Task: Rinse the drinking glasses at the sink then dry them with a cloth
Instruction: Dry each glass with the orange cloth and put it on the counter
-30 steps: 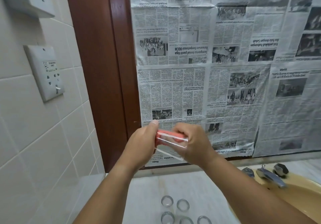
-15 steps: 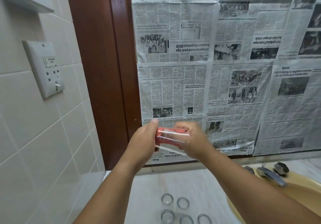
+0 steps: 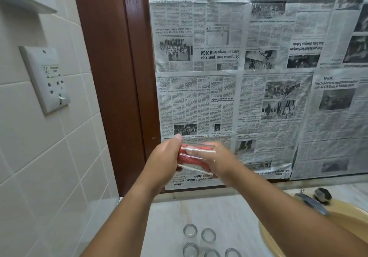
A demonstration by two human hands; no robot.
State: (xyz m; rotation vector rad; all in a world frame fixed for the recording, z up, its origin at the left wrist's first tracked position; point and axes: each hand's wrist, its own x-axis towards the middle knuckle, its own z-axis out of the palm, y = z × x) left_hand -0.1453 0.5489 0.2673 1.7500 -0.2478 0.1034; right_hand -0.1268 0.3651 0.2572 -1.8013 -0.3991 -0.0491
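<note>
Landmark is the sink (image 3: pixel 338 220), yellowish basin at lower right of frame. Both hands are raised up and to the left of it, in front of the newspaper sheets (image 3: pixel 258 77) that cover the wall behind. Left hand (image 3: pixel 162 160) is closed around the left end of a clear drinking glass (image 3: pixel 196 158), thumb on top, fingers curled under. The glass lies roughly on its side, tilted slightly, between the two hands. Right hand (image 3: pixel 223 160) is closed on the other end of the glass; it is motion-blurred, so exact finger placement cannot be told. A red cloth (image 3: pixel 191 155) shows through the glass wall, apparently stuffed inside it; cannot tell which hand actually grips the cloth. On the pale counter (image 3: pixel 209 213) just left of the sink, below the hands, stand five more glasses (image 3: pixel 208 234) upright in a loose cluster, rims up, the front ones cut off by the frame edge. Tap (image 3: pixel 311 204) and a dark knob (image 3: pixel 323 194) sit at the sink's back rim. Further left of the sink: brown wooden frame (image 3: pixel 113 77), then tiled wall (image 3: pixel 39 157) with a shaver socket (image 3: pixel 46 78).
</note>
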